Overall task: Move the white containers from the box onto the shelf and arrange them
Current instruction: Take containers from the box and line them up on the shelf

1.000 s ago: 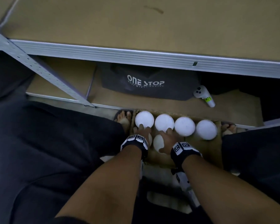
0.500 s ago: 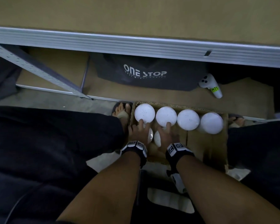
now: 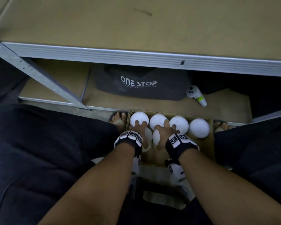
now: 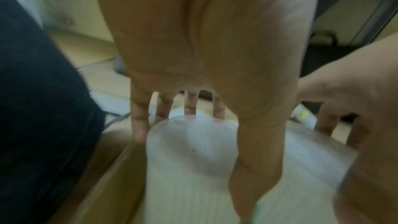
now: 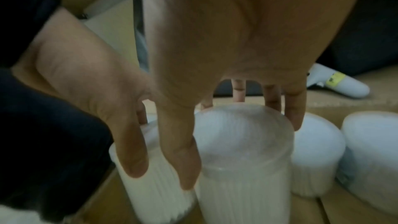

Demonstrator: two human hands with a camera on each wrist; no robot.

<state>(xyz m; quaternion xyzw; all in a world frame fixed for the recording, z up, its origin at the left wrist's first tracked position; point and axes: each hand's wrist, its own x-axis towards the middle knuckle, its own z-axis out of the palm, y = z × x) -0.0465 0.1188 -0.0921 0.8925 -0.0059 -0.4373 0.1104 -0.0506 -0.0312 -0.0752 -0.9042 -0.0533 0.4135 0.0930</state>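
Meanwhile each grip grasps a white container (image 3: 152,138) in the box (image 3: 209,146), neighbours (image 3: 199,127) crowding beside.

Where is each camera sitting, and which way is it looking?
Head: on the person's head, looking down at the box, the shelf, both forearms and toes.
Left wrist: on the left wrist, looking along the left hand gripping a white container.
Right wrist: on the right wrist, looking along the right hand gripping another container.
Shared: the wrist views show each other's hand; all show containers.
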